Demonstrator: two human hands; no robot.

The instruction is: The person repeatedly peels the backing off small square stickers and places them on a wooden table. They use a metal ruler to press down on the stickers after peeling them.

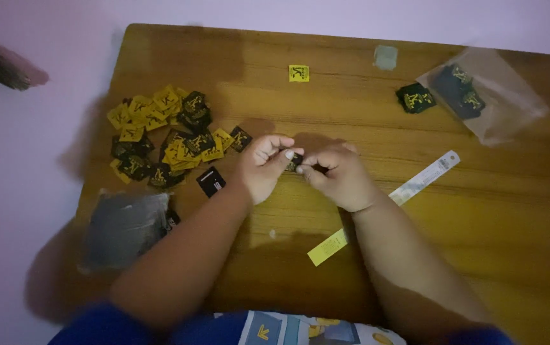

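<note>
My left hand [263,167] and my right hand [339,176] meet over the middle of the wooden table [492,217]. Between their fingertips they pinch one small dark label [295,161], mostly hidden by the fingers. To the left lies a loose heap of several small square labels [160,137], some yellow, some black with yellow print. One black label [211,181] lies alone just left of my left wrist.
A long yellow and white paper strip [387,207] runs diagonally under my right forearm. A clear plastic bag with dark labels [479,96] lies at the back right, a small dark stack [415,98] beside it. A single yellow label [298,73] sits at the back. A grey plastic packet [124,229] lies front left.
</note>
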